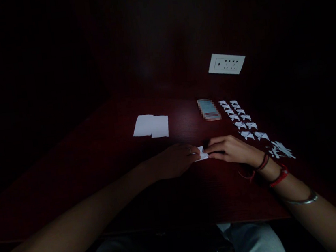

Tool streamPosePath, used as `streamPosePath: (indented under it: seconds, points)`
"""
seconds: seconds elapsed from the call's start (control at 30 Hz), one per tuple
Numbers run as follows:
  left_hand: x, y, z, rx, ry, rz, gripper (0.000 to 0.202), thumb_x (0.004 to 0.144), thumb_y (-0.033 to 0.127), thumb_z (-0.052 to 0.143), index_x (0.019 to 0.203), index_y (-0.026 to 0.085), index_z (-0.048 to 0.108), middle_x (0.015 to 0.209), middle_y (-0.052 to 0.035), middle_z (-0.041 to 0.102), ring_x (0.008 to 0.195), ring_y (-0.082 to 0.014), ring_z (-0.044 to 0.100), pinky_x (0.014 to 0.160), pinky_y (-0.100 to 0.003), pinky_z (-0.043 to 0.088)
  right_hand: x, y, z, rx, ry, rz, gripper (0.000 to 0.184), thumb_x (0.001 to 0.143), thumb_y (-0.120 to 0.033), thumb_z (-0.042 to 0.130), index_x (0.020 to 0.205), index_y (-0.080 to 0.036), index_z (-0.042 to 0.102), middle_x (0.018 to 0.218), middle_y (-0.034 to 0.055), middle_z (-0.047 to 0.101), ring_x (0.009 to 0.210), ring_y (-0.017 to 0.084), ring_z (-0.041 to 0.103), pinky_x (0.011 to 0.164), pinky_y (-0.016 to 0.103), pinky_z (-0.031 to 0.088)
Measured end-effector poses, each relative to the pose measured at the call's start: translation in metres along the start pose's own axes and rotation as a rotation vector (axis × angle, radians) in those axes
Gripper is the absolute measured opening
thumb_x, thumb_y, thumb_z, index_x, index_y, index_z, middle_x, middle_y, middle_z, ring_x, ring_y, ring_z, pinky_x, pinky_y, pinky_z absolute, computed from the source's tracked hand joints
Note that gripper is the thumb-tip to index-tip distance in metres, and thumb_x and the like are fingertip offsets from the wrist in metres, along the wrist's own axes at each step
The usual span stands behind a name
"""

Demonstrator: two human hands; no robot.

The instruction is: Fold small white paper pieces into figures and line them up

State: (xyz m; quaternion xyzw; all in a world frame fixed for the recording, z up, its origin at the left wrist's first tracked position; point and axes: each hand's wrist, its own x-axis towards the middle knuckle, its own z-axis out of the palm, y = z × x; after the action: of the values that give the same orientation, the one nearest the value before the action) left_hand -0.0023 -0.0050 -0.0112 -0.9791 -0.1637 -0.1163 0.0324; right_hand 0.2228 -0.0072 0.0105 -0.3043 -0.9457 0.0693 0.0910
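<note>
A small folded piece of white paper [202, 153] lies on the dark red table between my two hands. My left hand [176, 160] rests on the table, its fingertips pressing the paper's left side. From the right, my right hand [230, 149] has its fingertips and thumb closed at the paper's right edge. Part of the paper is covered by my fingers. Flat white paper sheets [152, 126] lie overlapping beyond my left hand. Past my right hand, several small folded paper shapes [246, 135] are lined up in two rows.
A phone-like object [209, 109], blurred out, lies left of the rows. Thin paper strips [281, 149] are heaped near my right wrist. A white wall socket [227, 64] is behind the table [97, 151]. The surroundings are very dark.
</note>
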Motion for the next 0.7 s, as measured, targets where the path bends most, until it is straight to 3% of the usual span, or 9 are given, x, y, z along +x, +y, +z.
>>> streamPosePath:
  seconds: [0.43, 0.7]
  points:
    - [-0.001, 0.001, 0.001, 0.007, -0.018, -0.016, 0.028, 0.084, 0.017, 0.035, 0.11, 0.016, 0.044, 0.122, -0.0063, 0.04, 0.106, -0.0178, 0.04, 0.088, -0.03, 0.033, 0.006, 0.0, 0.008, 0.129, 0.085, 0.074, 0.015, 0.076, -0.014, 0.042, 0.075, -0.014, 0.057, 0.07, 0.0014, 0.054, 0.063, 0.009, 0.048, 0.061, 0.02, 0.036]
    - [-0.001, 0.001, -0.001, -0.005, -0.016, -0.005, 0.03, 0.083, 0.015, 0.036, 0.112, 0.016, 0.044, 0.121, -0.006, 0.041, 0.109, -0.0168, 0.039, 0.09, -0.029, 0.032, 0.011, 0.0, 0.011, 0.228, 0.098, 0.273, 0.012, 0.07, -0.017, 0.044, 0.061, -0.014, 0.053, 0.059, -0.0029, 0.049, 0.054, 0.006, 0.042, 0.054, 0.018, 0.031]
